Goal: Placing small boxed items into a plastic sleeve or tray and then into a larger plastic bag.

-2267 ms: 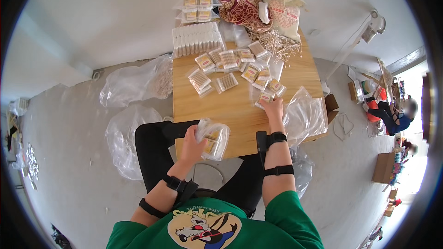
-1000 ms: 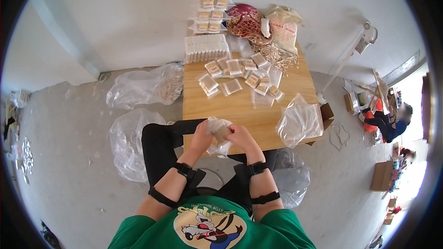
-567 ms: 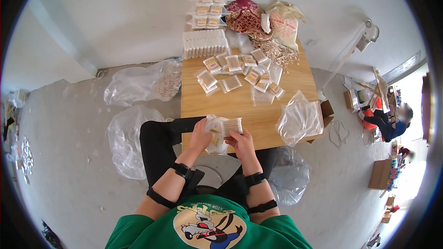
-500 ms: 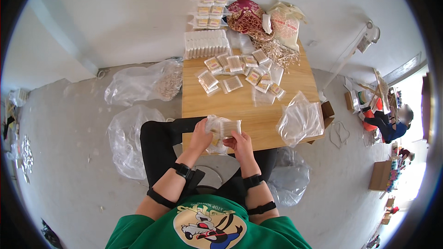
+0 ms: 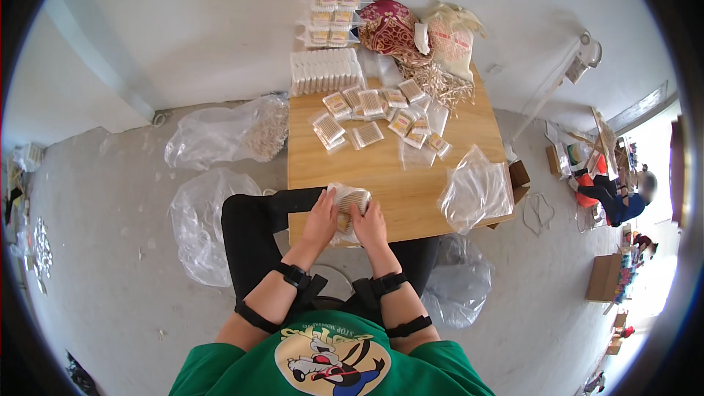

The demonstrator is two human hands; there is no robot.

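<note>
Near the front edge of the table (image 5: 411, 209), a pack of cotton swabs (image 5: 355, 199) sits between my two hands at the mouth of a clear plastic bag (image 5: 342, 236). My left hand (image 5: 320, 221) grips the bag along its left side. With fingers closed, my right hand (image 5: 369, 226) presses the pack from the right. Something yellow shows through the bag below the swabs. How far the pack sits inside is hard to make out. Farther back lie several small swab packs (image 5: 367, 134), some with yellow labels.
A heap of clear bags (image 5: 478, 189) lies at the table's right. White swab bundles (image 5: 326, 72), stacked labelled packs (image 5: 337, 15), loose swabs (image 5: 440, 84), a red patterned cloth (image 5: 392, 29) and a cream bag (image 5: 452, 40) fill the back. A person (image 5: 623, 202) sits far right.
My right hand has shifted left toward my left hand, carrying the swab pack with it. The pack now tilts and sits closer over the bag.
</note>
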